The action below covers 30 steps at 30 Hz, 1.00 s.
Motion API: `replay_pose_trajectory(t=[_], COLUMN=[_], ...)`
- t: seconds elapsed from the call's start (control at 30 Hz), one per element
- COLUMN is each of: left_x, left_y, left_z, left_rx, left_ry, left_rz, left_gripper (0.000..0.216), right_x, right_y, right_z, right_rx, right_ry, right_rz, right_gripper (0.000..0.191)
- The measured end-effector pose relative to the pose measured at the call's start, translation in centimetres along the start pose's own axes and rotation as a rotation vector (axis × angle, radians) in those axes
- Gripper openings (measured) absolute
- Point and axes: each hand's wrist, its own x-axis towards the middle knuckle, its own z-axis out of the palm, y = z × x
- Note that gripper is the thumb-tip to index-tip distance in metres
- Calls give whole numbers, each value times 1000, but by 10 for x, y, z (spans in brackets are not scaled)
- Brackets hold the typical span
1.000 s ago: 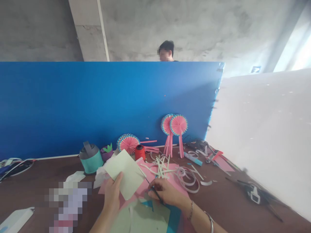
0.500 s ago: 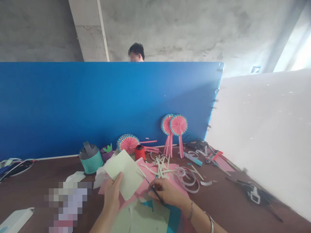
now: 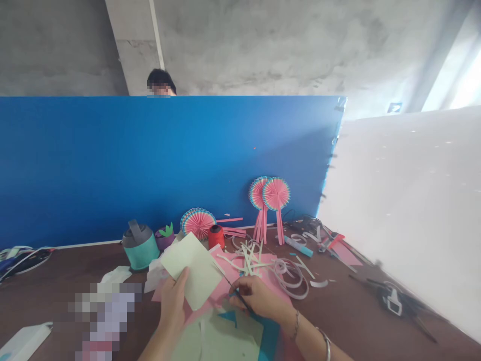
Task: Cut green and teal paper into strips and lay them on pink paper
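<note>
My left hand (image 3: 176, 293) is closed on a pale green sheet of paper (image 3: 193, 271), thumb on its face, the sheet tilted up above the table. My right hand (image 3: 256, 297) grips a pair of dark scissors (image 3: 244, 302), whose thin blades point up and left to the sheet's right edge. Whether the blades touch the paper I cannot tell. Under both hands lie pink paper (image 3: 270, 259), a larger pale green sheet (image 3: 225, 341) and blue paper (image 3: 268, 338). Just beyond my right hand is a pile of narrow pale green strips (image 3: 250, 258).
A red thread spool (image 3: 216, 237), pink pleated paper fans (image 3: 276, 193) and a teal container (image 3: 141, 248) stand near the blue partition (image 3: 150, 160). White curled strips (image 3: 293, 281), a glue tube (image 3: 298, 246) and cables (image 3: 391, 296) lie on the right. A person's head (image 3: 161, 82) shows above the partition.
The person behind the partition has moved to the left. My hands, the paper and the scissors look almost unmoved.
</note>
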Motion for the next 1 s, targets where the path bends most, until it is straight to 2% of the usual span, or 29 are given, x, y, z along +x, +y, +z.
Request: replay_pose_trajectory(t=[0.4, 0.53, 0.73, 0.9, 1.0], left_x=[4, 4, 4, 1, -2], left_y=[-5, -6, -7, -2, 1], left_z=[-3, -4, -5, -2, 2], left_rx=[28, 4, -25, -49, -29], left_ry=[14, -34, -12, -19, -29], left_rz=[22, 31, -3, -10, -22], left_gripper=[35, 41, 35, 35, 36], right_x=[-2, -2, 1, 2, 3], right_y=[-3, -4, 3, 4, 4], right_z=[-1, -1, 1, 1, 1], right_rx=[-14, -2, 40, 150, 139], right_ry=[20, 9, 8, -47, -44], right_rz=[-13, 7, -12, 32, 26], right_gripper=[13, 15, 14, 24, 27])
